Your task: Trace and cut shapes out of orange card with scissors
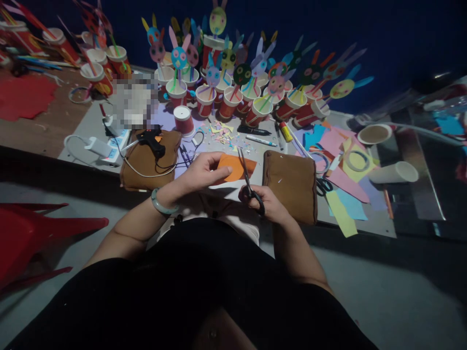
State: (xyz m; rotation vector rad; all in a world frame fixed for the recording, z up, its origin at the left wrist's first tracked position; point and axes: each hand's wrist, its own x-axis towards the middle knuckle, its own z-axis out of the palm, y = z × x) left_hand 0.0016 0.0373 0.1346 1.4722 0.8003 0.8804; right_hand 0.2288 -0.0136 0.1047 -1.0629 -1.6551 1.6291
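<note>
My left hand [204, 171] pinches a piece of orange paper [233, 167] between thumb and fingers, just above the front edge of the table. My right hand [268, 201] is closed round the black handles of a pair of scissors [246, 170]. The scissor blades point up and away from me and cross the right part of the orange paper; whether they are cutting into it I cannot tell. Small paper scraps [224, 133] lie on the table beyond my hands, near a black marker [254, 130] and a white-and-blue marker [260, 140].
Paper cups [230, 102] with rabbit-faced figures crowd the back. A glue gun [151, 141] rests on a brown cushion [146, 170] at left, beside a power strip [118, 146]. Another brown cushion [290, 184] lies right, near coloured paper [339, 180]. A red stool [32, 233] stands lower left.
</note>
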